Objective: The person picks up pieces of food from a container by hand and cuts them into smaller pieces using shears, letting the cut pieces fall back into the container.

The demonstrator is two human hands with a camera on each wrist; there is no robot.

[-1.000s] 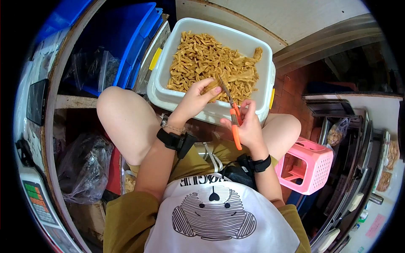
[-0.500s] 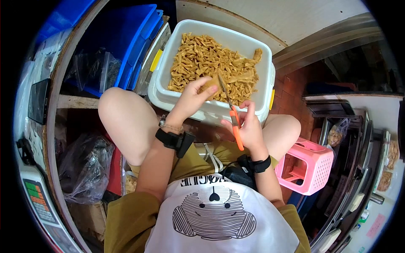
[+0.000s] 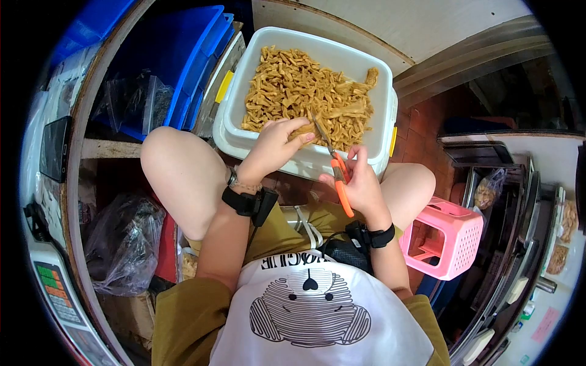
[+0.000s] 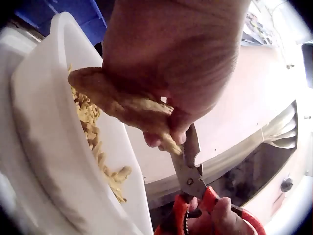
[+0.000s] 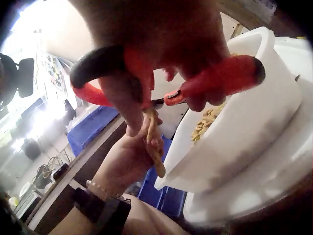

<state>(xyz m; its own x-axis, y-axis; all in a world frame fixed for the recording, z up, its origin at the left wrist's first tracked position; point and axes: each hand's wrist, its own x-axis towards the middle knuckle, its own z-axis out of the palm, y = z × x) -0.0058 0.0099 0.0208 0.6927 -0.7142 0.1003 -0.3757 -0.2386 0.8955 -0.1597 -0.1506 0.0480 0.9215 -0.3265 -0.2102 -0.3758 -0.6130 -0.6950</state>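
Observation:
My left hand (image 3: 270, 146) pinches a tan, wrinkled piece of food (image 4: 124, 105), which looks like bean curd skin, between thumb and fingers. My right hand (image 3: 362, 188) grips the orange-and-black handles of a pair of scissors (image 3: 339, 174). In the left wrist view the blades reach up to the narrow end of the food piece, right beside the left fingertips. Both hands are over the near edge of a white tub (image 3: 323, 38), which holds a heap of cut tan strips (image 3: 293, 79). Some larger uncut-looking pieces lie at the heap's right side.
The tub has yellow handle clips (image 3: 224, 86) and stands between the person's knees. Blue crates (image 3: 195, 67) are at its left. A pink plastic stool (image 3: 452, 244) lies by the right knee, and a plastic bag (image 3: 125, 244) sits under the left-hand shelf.
My left hand has shifted slightly toward the body and left, turning the food piece from raised to flatter. The right hand and scissors stay nearly in place.

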